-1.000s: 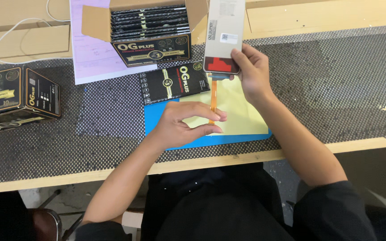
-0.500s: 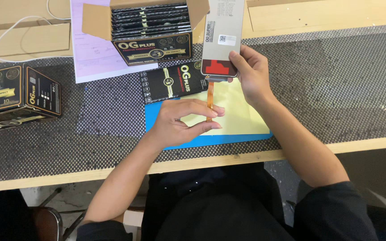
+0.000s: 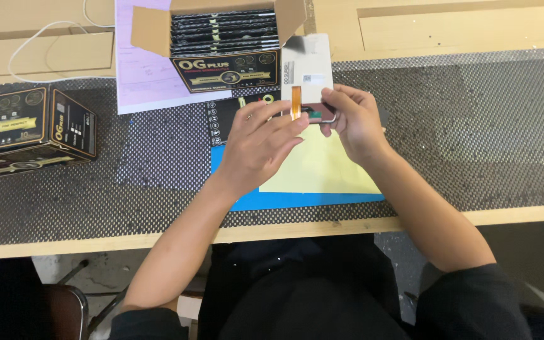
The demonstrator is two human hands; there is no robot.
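Pinching a grey display panel (image 3: 308, 66), both hands' (image 3: 266, 148) grips work beside an open carton (image 3: 228, 66).

An open black-and-gold carton (image 3: 225, 60) stands at top centre, flaps raised, holding a row of flat black packs (image 3: 225, 31). A closed black-and-gold box (image 3: 29, 129) lies at the left edge (tipped on its side). One flat black pack (image 3: 228, 119) lies below the carton. The grey panel (image 3: 308, 66) above the hands bears a small white label (image 3: 315, 79).
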